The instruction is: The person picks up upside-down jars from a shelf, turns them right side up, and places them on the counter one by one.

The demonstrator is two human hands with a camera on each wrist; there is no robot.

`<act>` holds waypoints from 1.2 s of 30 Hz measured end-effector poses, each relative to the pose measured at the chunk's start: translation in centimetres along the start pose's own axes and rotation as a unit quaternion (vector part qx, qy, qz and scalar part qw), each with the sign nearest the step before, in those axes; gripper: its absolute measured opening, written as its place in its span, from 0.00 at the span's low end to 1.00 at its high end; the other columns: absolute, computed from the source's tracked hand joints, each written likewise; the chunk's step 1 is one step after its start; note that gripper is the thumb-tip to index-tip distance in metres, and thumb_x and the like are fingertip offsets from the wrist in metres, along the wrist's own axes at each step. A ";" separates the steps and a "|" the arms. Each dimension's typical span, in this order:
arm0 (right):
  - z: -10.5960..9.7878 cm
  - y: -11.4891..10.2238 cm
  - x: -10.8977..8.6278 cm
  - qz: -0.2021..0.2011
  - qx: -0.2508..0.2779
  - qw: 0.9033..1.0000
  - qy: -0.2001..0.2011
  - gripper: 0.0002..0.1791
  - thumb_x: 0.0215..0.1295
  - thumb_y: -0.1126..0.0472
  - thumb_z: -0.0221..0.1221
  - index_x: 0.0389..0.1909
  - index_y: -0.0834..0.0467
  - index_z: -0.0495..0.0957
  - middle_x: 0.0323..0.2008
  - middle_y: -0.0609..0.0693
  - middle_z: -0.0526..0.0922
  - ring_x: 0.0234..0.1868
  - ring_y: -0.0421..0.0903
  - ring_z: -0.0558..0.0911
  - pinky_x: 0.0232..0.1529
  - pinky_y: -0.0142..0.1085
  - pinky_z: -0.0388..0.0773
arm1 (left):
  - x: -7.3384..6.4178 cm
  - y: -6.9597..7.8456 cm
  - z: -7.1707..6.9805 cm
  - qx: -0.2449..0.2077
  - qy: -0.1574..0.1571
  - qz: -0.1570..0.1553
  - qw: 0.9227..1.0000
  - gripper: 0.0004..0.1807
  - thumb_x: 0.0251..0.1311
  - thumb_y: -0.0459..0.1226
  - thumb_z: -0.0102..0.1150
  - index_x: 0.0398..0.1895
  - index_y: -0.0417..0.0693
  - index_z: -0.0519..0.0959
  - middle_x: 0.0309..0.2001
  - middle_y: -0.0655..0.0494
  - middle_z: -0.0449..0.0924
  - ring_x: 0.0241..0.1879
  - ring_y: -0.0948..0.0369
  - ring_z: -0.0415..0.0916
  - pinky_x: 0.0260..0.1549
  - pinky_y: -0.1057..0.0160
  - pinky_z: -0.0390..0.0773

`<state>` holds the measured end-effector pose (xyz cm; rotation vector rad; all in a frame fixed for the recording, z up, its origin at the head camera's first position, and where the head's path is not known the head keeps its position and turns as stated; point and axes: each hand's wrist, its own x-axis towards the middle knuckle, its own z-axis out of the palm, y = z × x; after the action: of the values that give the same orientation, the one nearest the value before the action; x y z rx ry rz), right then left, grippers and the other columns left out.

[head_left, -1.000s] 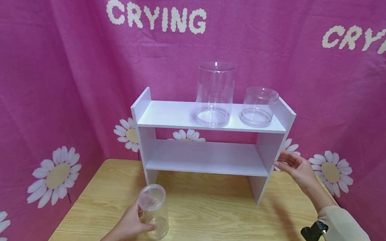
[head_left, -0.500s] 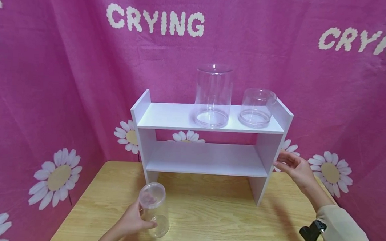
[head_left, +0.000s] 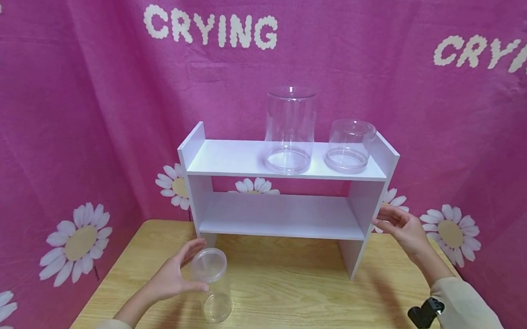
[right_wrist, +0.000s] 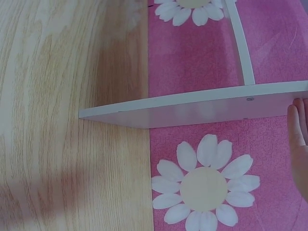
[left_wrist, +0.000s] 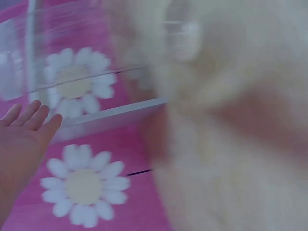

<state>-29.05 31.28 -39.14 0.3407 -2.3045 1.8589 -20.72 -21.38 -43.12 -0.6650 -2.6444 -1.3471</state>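
Note:
A clear lidded cylindrical jar stands upright on the table near the front left of the shelf. My left hand is spread at its left side, thumb in front of the jar and fingers behind its lid in the head view. The left wrist view shows that hand with its fingers extended. Fingertips of my right hand rest against the outer right panel of the white two-tier shelf. In the right wrist view, these fingers lie along the side panel.
On the top tier are a tall clear jar and a shorter clear jar to its right. The shelf stands on a wooden table. A pink curtain with daisies and lettering hangs behind and at both sides.
My left hand has let go of the clear jar, its fingers spreading and shifting up and leftward. The jar stays on the table. My right hand keeps its place at the shelf's side.

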 end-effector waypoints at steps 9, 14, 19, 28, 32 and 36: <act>-0.2 -0.1 0.0 0.019 -0.023 1.000 0.004 0.17 0.62 0.63 0.63 0.44 0.36 0.76 0.35 0.23 0.82 0.39 0.20 0.80 0.40 0.15 0.77 | 4.2 5.5 -4.1 -0.016 -0.001 0.076 0.997 0.47 0.45 0.34 0.74 0.69 0.36 0.58 0.68 0.39 0.65 0.69 0.44 0.62 0.69 0.62 0.65; -0.2 -0.2 0.0 0.020 -0.041 0.999 0.006 0.16 0.62 0.62 0.63 0.44 0.36 0.77 0.35 0.21 0.81 0.40 0.18 0.79 0.40 0.14 0.77 | 7.4 9.8 -5.5 -0.027 -0.010 0.090 0.995 0.46 0.48 0.34 0.72 0.70 0.39 0.58 0.70 0.43 0.64 0.71 0.46 0.60 0.71 0.51 0.60; -0.1 -0.2 -0.1 0.021 -0.049 0.999 0.011 0.15 0.62 0.60 0.63 0.42 0.34 0.78 0.34 0.20 0.80 0.39 0.17 0.78 0.40 0.14 0.76 | 10.6 13.4 -5.9 -0.030 -0.017 0.081 0.996 0.40 0.56 0.37 0.65 0.71 0.44 0.57 0.70 0.45 0.63 0.68 0.48 0.66 0.67 0.46 0.69; 0.0 -0.4 -0.2 0.020 -0.063 0.998 0.012 0.15 0.62 0.60 0.63 0.39 0.33 0.77 0.33 0.19 0.80 0.39 0.18 0.77 0.39 0.14 0.76 | 15.3 17.8 -5.5 -0.012 0.026 0.058 0.998 0.34 0.59 0.43 0.62 0.67 0.46 0.63 0.64 0.46 0.71 0.62 0.49 0.73 0.62 0.51 0.75; -0.1 -0.4 -0.1 0.020 -0.068 0.997 0.014 0.15 0.61 0.60 0.64 0.39 0.33 0.77 0.33 0.19 0.80 0.38 0.17 0.78 0.38 0.15 0.77 | 17.0 19.5 -5.7 -0.021 0.027 0.043 0.999 0.36 0.59 0.46 0.62 0.68 0.46 0.62 0.66 0.48 0.70 0.65 0.51 0.70 0.64 0.53 0.73; -0.1 -0.3 -0.2 0.019 -0.073 0.997 0.014 0.13 0.62 0.58 0.64 0.40 0.34 0.77 0.33 0.19 0.79 0.39 0.18 0.77 0.40 0.14 0.76 | 18.5 21.0 -5.8 -0.032 0.043 0.016 0.998 0.42 0.57 0.49 0.63 0.71 0.46 0.57 0.70 0.49 0.64 0.69 0.53 0.65 0.68 0.54 0.68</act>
<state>-28.80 31.36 -38.83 0.2509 -2.4253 1.6881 -29.05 -9.01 -18.75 -0.6384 -2.5233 -1.4240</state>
